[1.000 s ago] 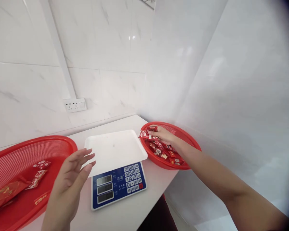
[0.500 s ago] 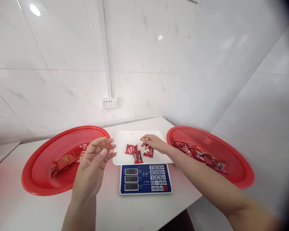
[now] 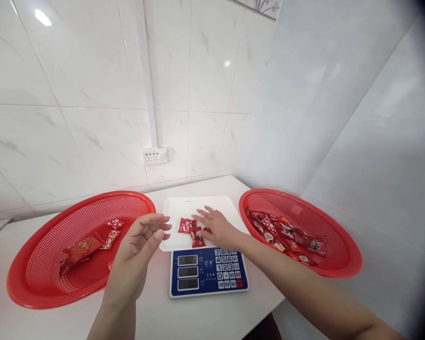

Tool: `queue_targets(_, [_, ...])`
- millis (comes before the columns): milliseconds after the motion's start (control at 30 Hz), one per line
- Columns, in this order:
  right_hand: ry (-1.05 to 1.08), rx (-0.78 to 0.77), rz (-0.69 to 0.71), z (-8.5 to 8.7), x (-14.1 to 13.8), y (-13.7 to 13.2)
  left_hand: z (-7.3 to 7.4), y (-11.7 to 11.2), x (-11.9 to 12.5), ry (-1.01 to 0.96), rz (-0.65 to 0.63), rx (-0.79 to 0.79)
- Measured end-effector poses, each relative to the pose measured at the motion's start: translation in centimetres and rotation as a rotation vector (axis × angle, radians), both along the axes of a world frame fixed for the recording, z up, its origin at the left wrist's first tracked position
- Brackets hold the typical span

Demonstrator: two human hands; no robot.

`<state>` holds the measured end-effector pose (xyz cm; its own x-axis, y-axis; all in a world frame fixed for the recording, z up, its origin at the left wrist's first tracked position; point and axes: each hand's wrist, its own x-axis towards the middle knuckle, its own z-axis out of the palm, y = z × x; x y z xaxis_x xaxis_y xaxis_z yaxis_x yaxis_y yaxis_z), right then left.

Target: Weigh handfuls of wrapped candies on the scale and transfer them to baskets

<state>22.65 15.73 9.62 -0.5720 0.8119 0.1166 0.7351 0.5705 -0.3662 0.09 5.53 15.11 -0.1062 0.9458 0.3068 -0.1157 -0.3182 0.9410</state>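
My right hand [image 3: 217,228] is over the white weighing tray [image 3: 173,206], fingers spread and palm down. It partly covers a small red candy packet; whether it touches the packet I cannot tell. Two more red-wrapped pieces lie beside its fingers: a flat candy packet [image 3: 187,225] with white print and a darker wrapped candy [image 3: 198,239] in front of it. My left hand [image 3: 140,250] is raised between the left basket and the tray. Its fingers are loosely curved and apart, holding nothing. Below the tray is the scale's blue panel [image 3: 208,273], with keys and three displays.
On the left, a red perforated basket [image 3: 31,264] contains several red packets [image 3: 87,246]. Another red basket [image 3: 350,255] on the right holds many wrapped snacks [image 3: 286,236]. Behind the white table [image 3: 163,316] is a tiled wall with a power socket [image 3: 155,156].
My right hand has opened from bent fingers to a spread palm, covering most of the rightmost packet. The top display's digits have changed. My left hand stays similarly posed; the view has shifted slightly.
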Motion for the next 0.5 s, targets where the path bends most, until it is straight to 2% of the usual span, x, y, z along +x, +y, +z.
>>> queue_targets(100, [-0.107, -0.061, 0.082, -0.5, -0.8, -1.4, 0.0, 0.1, 0.0, 0.029, 0.01, 0.006])
queue_targets(200, [-0.122, -0.108, 0.033, -0.5, -0.8, -1.6, 0.0, 0.0, 0.0, 0.048, 0.021, 0.006])
queue_targets(300, [-0.094, -0.112, -0.016, 0.3, 0.6, -1.3, -0.2, 0.1, 0.0, 0.072, 0.034, 0.01])
queue_targets(400, [-0.056, -0.051, -0.135, 1.4, 4.3, -0.7, -0.5, 0.2, -0.3, 0.101, 0.034, 0.024])
queue_targets(500, [-0.049, -0.01, -0.35, 1.8, 10.5, 0.2, -0.9, 0.4, -0.5, 0.094, 0.073, 0.018])
